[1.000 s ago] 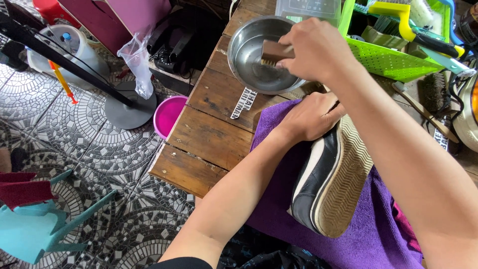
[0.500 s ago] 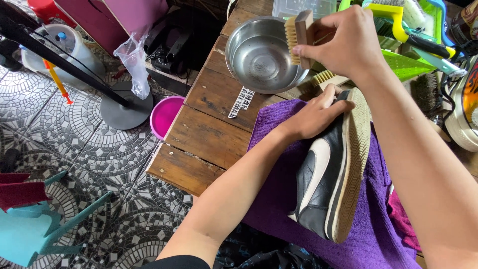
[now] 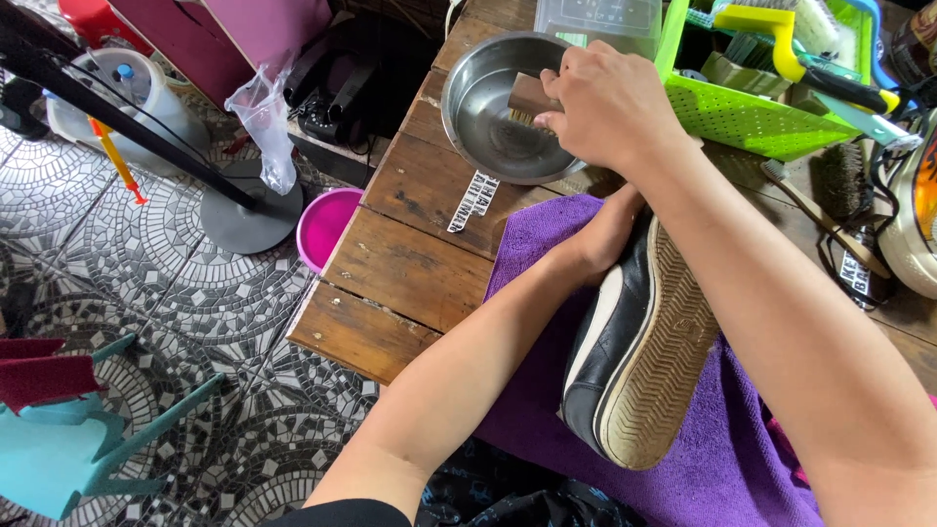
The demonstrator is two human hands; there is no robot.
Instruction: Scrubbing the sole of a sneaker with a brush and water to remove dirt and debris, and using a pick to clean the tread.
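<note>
A wooden brush (image 3: 532,101) was clamped by the right hand (image 3: 610,102) and dipped in the steel bowl (image 3: 478,117) at twelve o'clock; the shoe (image 3: 634,361) was gripped by the left hand (image 3: 605,234); scrubbing probably needed next.

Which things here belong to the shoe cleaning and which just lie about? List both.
In use:
right hand holding the wooden brush in the steel bowl
left hand steadying the black shoe
purple towel under the shoe

Lying about:
green basket
pink tub
plastic bag
teal chair
spare brush
</note>
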